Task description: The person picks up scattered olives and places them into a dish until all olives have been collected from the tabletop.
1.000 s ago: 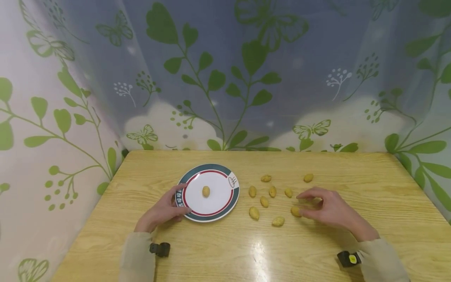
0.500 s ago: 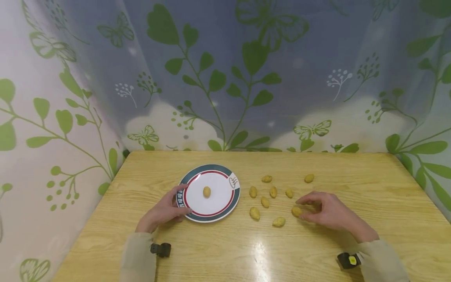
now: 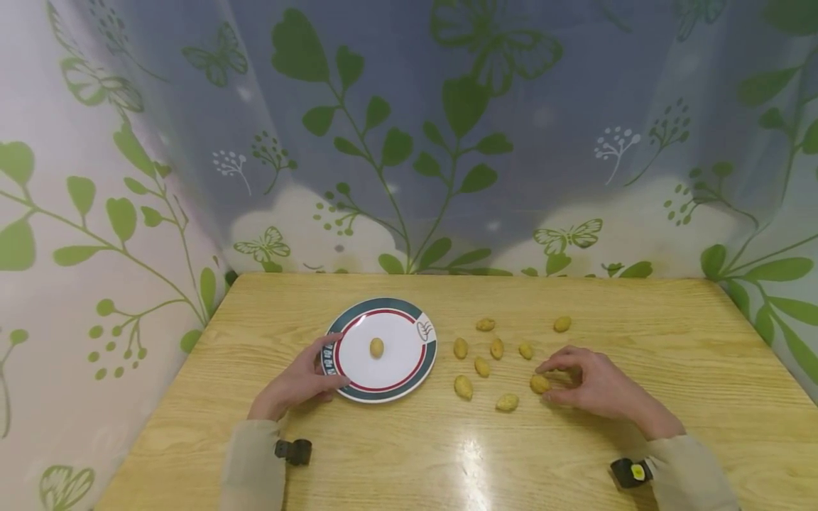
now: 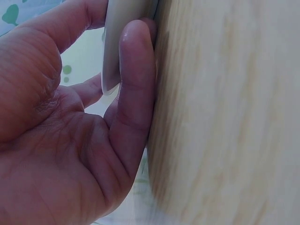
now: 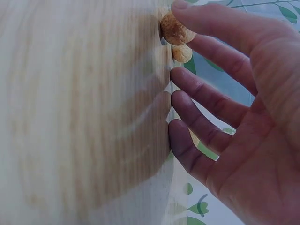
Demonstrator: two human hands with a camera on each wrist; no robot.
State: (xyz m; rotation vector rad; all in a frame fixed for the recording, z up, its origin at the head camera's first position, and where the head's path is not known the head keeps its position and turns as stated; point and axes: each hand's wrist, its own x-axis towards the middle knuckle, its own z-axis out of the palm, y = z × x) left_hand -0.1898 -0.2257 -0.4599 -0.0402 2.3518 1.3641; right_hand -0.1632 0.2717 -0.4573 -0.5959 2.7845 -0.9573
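My left hand (image 3: 298,377) grips the left rim of a round white plate (image 3: 383,374) with a dark teal border and red ring. In the left wrist view a finger (image 4: 136,79) lies between the plate's underside (image 4: 123,37) and the tabletop. One tan oval walnut (image 3: 376,348) lies in the plate. My right hand (image 3: 597,383) rests on the table with thumb and index finger on either side of another walnut (image 3: 540,384). In the right wrist view the thumb overlaps this walnut (image 5: 177,29) from above, while the other fingers reach down to the wood, loosely extended.
Several more walnuts lie scattered between plate and right hand, such as one near the front (image 3: 508,402) and one at the far right (image 3: 562,324). The wooden table (image 3: 383,454) ends at a leaf-patterned curtain (image 3: 409,142) behind and at the left.
My right index finger has come slightly closer to the walnut beside the thumb. The left hand, the plate and the other walnuts stay put; the head view shifts slightly.
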